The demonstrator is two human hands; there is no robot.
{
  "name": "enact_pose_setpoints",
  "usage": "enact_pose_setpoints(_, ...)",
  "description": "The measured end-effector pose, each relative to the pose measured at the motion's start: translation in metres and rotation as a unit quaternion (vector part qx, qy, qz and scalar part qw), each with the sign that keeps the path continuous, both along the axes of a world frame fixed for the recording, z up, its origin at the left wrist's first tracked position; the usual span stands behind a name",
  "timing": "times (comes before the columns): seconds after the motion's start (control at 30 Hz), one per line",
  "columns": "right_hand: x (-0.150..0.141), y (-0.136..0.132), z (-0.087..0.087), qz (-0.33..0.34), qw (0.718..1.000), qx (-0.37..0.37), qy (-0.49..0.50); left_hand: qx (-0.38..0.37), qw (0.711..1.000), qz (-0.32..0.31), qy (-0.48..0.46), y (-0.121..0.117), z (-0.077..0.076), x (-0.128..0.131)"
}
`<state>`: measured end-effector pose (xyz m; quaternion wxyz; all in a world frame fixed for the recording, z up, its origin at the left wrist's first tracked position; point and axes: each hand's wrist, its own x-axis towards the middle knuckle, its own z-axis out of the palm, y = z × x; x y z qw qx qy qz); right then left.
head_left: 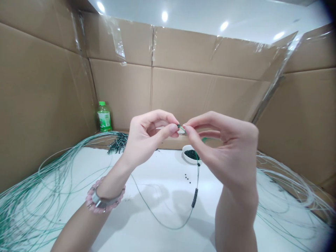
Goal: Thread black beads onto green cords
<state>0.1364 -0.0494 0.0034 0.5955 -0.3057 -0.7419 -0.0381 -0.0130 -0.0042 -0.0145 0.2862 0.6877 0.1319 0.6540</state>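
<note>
My left hand (149,134) is raised in the middle, thumb and forefinger closed in a pinch on a green cord. A small dark bead or knot (179,126) shows at its fingertips. Just to the right, my right hand (223,147) is also closed, pinching the cord between thumb and forefinger. From the hands the green cord (172,229) hangs in a wide loop over the white table. A short row of black beads (194,198) is strung on it, with a dark knot (198,164) higher up. The fingers partly hide the held part.
Behind the hands stands a white bowl (187,160) of small black beads. Several loose beads (185,177) lie before it. Green and white cords (57,175) spread at left, pale cords (291,175) at right. A green bottle (104,118) stands by the cardboard wall (120,84).
</note>
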Motion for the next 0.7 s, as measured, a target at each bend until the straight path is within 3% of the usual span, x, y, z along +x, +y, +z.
enact_pose_setpoints(0.37, 0.0024, -0.0048, 0.0014, -0.032, 0.999, 0.011, -0.039, 0.012, 0.999, 0.014, 0.026, -0.0037, 0.0012, 0.0005)
enact_pose_setpoints(0.7, 0.0021, -0.0051, 0.0017, -0.050, 0.996, 0.012, -0.068, 0.086, 0.988, 0.098, 0.080, -0.0085, 0.0023, -0.0041)
